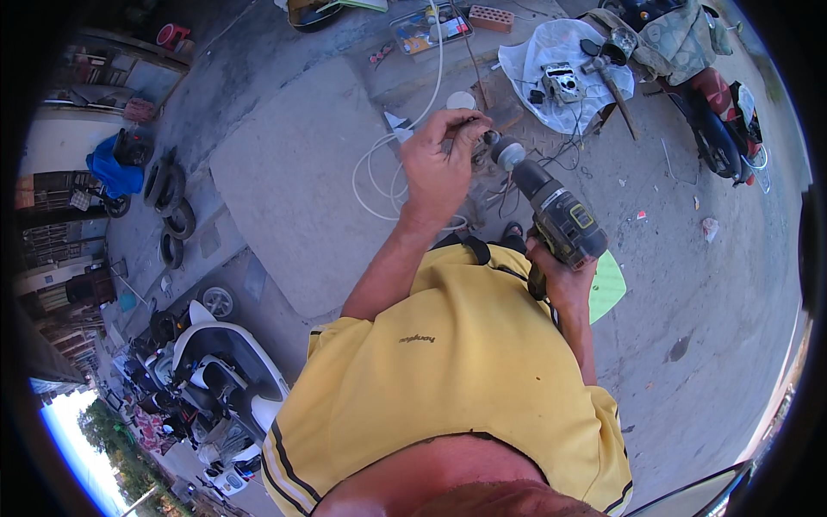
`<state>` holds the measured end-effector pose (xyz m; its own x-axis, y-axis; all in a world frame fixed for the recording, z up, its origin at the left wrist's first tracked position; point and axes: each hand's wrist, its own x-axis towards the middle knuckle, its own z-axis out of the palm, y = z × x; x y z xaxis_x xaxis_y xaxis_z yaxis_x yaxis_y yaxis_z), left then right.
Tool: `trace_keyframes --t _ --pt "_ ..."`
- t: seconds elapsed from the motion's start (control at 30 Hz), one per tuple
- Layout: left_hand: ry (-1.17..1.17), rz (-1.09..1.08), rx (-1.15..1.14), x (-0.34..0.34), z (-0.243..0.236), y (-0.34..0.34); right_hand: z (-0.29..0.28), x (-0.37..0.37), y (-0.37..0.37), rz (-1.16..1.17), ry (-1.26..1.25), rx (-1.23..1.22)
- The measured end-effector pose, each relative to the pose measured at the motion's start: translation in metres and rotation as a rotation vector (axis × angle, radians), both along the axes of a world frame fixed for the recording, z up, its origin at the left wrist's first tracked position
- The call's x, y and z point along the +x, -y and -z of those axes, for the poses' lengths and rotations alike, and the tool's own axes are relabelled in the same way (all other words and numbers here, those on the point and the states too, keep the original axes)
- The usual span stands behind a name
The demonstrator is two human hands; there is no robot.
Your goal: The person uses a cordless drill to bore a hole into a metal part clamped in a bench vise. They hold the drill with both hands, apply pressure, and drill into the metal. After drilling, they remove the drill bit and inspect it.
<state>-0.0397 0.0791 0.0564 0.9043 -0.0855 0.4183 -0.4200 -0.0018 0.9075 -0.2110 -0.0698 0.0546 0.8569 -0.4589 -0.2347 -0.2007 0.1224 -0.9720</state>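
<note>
My right hand (564, 274) is wrapped round the grip of a dark cordless drill (564, 220), held in front of my waist with its light-coloured chuck tilted up and to the left. My left hand (438, 164) is raised at the drill's front end, thumb and fingers pinched together. A small dark round piece (491, 137) shows between those fingertips and the chuck; which of the two it belongs to is unclear. Ahead on the ground, a white plastic sheet (521, 62) carries a metal engine part (562, 84) and a hammer (613, 95).
A white hose (366, 194) loops over the ground left of my hands. Farther ahead are a tray of small items (412, 41) and a red brick (491, 18). A motorbike (719, 133) stands far right; tyres (179, 220) and a white scooter (274, 375) are at left.
</note>
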Motion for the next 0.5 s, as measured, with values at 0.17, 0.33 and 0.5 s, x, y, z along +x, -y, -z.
trace_keyframes --t 0.17,0.33,0.5 --pt "-0.023 -0.065 0.045 0.001 -0.001 0.002 -0.003 0.001 0.002 -0.006 -0.014 -0.031" --pt "0.017 -0.067 0.067 -0.003 0.006 0.009 -0.002 0.0 0.003 0.012 0.017 -0.013" --pt "0.053 -0.071 0.079 -0.002 0.006 0.012 -0.003 0.001 0.006 -0.01 0.017 -0.017"
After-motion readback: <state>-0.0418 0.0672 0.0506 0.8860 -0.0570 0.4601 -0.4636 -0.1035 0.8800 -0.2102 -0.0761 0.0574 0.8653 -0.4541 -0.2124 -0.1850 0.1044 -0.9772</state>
